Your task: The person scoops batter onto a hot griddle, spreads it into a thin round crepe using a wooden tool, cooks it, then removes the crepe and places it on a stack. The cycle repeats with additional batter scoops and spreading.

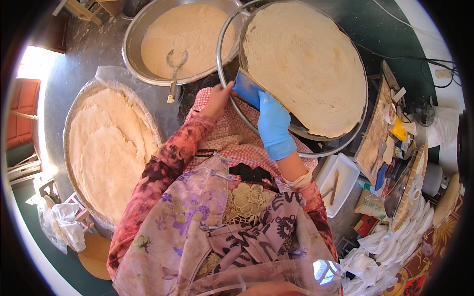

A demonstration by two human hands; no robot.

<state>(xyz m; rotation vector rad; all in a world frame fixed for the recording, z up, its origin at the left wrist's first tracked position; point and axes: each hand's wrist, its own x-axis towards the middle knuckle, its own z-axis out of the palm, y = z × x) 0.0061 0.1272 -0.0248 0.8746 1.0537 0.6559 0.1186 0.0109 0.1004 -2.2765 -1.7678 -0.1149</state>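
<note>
The blue scraper [247, 90] is at the near left edge of the griddle [242, 58], its long axis slanting from upper left to lower right along that edge. The gloved right hand [274, 126] grasps its lower right end, so most of the blade lies up and left of the grip, toward the bare left hand [217, 101]. The right hand is the nearer one, already on the scraper. The left hand's fingers curl at the metal ring [220, 54], just beside the scraper's other end; whether they clench the ring or only rest there, I cannot tell.

Beyond the scraper, up and to the right of the grip, a pale round sheet [306, 69] with circular ridges covers most of the griddle. The ring loops around the griddle's near side.

Farther left, a bowl [129, 56] holds batter [202, 32] with a ladle [174, 74] in it. Nearer the person's left is a basket [67, 143] of pale folded sheets [108, 158]. On the right, a white tray [346, 170] holds a brown stick [335, 187].
</note>
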